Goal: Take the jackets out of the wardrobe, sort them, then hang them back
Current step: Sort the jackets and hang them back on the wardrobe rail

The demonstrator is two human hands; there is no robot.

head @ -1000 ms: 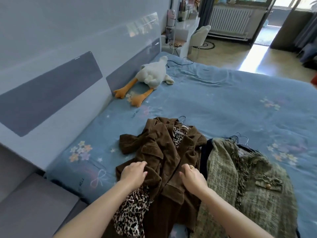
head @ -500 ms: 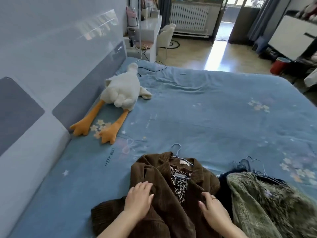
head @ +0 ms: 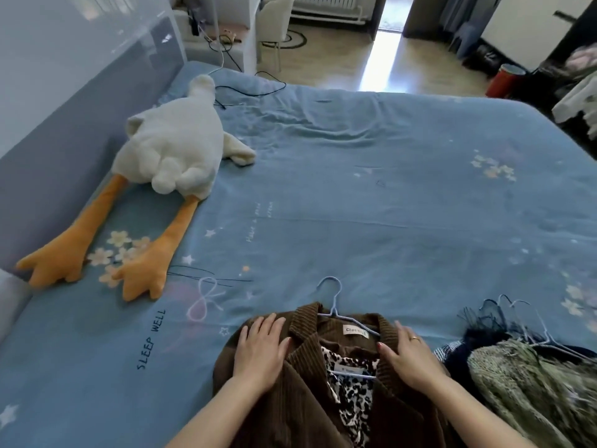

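Note:
A brown corduroy jacket (head: 290, 402) lies on the blue bed (head: 371, 221) at the bottom centre, on a light blue wire hanger (head: 332, 295) whose hook points away from me. A leopard-print garment (head: 353, 392) shows inside its open collar. My left hand (head: 260, 349) rests flat on the jacket's left shoulder with straight fingers. My right hand (head: 407, 355), with a ring on it, lies flat on the right shoulder. A green tweed jacket (head: 529, 389) lies to the right, over a dark garment (head: 481, 337) and several hangers.
A white plush goose (head: 174, 156) with orange legs lies at the bed's left, by the padded headboard (head: 64, 92). A black cable (head: 248, 88) runs over the bed's far edge. Beyond stand a white chair (head: 274, 14), a radiator and a red bin (head: 504, 80).
The camera has tilted up and moved nearer the bed. Both hands slid from the jacket's lower front up to its shoulders by the collar.

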